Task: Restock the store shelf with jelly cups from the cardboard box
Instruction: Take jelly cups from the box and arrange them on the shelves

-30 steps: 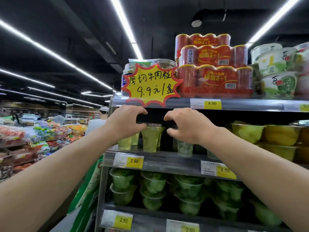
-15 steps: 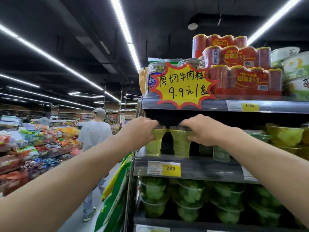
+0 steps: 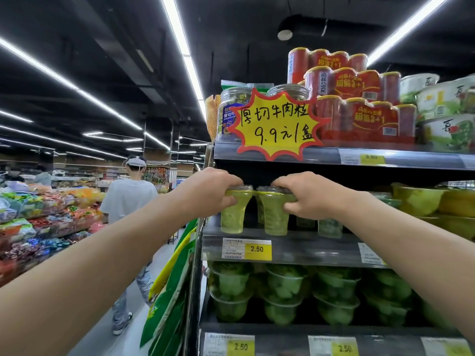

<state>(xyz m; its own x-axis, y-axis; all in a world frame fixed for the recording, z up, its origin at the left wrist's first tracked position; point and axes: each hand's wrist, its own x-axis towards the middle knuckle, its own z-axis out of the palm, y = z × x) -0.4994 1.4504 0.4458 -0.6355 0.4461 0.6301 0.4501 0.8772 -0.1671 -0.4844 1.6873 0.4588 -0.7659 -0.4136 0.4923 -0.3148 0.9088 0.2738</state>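
Two tall green jelly cups stand side by side at the front left of the middle shelf (image 3: pixel 295 246). My left hand (image 3: pixel 209 192) grips the top of the left jelly cup (image 3: pixel 232 219). My right hand (image 3: pixel 307 195) grips the top of the right jelly cup (image 3: pixel 276 219), thumb on its side. Both cups rest upright on the shelf board. More green cups (image 3: pixel 330 227) stand behind them, partly hidden by my right hand. The cardboard box is out of view.
The shelf above carries red can packs (image 3: pixel 365 119), jars and a yellow star price sign (image 3: pixel 276 124) just over my hands. Wide green jelly tubs (image 3: pixel 282 291) fill the shelf below. A person in a white shirt (image 3: pixel 128 199) stands in the aisle at left.
Both hands have drawn the two cups forward to the shelf's front edge. The view has shifted left, so the shelf sits further right and more of the aisle shows.
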